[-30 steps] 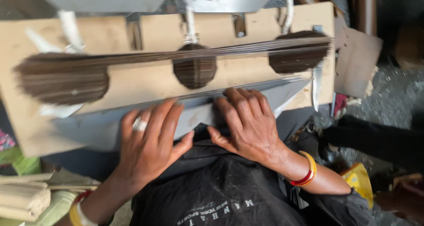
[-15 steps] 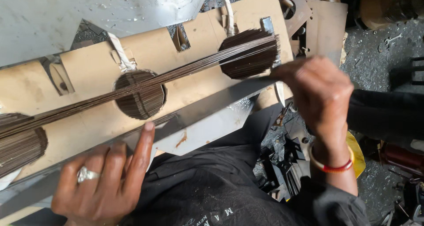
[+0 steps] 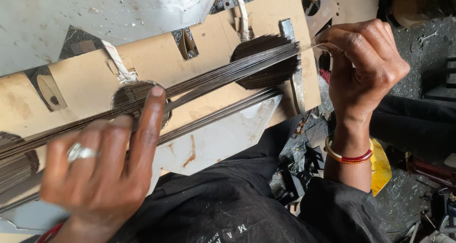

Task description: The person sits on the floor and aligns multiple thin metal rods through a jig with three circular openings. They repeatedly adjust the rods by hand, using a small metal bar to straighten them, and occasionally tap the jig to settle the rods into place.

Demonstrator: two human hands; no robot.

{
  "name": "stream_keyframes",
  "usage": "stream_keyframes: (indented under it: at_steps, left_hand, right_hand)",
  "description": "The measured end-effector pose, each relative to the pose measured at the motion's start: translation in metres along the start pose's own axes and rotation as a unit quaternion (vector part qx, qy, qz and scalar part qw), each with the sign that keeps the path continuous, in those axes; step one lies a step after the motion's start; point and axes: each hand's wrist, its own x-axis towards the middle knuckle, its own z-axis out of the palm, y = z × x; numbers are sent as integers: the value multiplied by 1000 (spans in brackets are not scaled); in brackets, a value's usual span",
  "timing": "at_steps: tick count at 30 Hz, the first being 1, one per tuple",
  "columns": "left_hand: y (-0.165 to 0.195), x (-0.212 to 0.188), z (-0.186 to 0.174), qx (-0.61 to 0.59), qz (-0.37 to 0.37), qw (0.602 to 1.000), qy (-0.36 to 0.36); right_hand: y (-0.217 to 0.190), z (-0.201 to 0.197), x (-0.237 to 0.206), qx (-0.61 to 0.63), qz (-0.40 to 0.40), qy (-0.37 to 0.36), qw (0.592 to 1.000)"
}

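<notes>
My left hand [image 3: 102,169] lies flat with its fingers pressed together on the long bundle of thin wires [image 3: 209,79], the forefinger stretched out along it and a ring [image 3: 78,152] on one finger. The bundle runs slantwise across the brown board [image 3: 156,58], from the near left up to the far right, passing over round holes in the board. My right hand [image 3: 363,65] is at the far right end, fingers curled and pinching the wire tips just beyond the board's edge; a red and white bangle [image 3: 349,155] sits on that wrist. A grey metal sheet [image 3: 213,145] lies under the board, near my lap.
</notes>
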Motion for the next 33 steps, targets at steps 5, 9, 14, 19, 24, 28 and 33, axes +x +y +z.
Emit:
stream_keyframes:
  at_steps: [5, 9, 14, 19, 24, 28, 33]
  left_hand:
    - [4, 20, -7, 6, 18, 999, 47]
    - [10, 23, -22, 28, 17, 999, 10]
    - [8, 10, -7, -33, -29, 999, 8]
    - [8, 0, -13, -34, -40, 999, 2]
    - [8, -3, -11, -21, -28, 999, -8]
    - [13, -5, 0, -26, -38, 999, 8]
    - [22, 3, 1, -53, -43, 997, 46]
  right_hand:
    - [8, 3, -6, 31, 13, 12, 999]
    - [8, 1, -8, 40, 17, 9, 999]
    - [5, -6, -4, 16, -11, -13, 1000]
    - [1, -5, -2, -3, -8, 7, 1000]
    - [3, -1, -5, -4, -18, 16, 1000]
    - [6, 0, -6, -9, -17, 10, 1000]
    - [6, -3, -6, -20, -24, 9, 999]
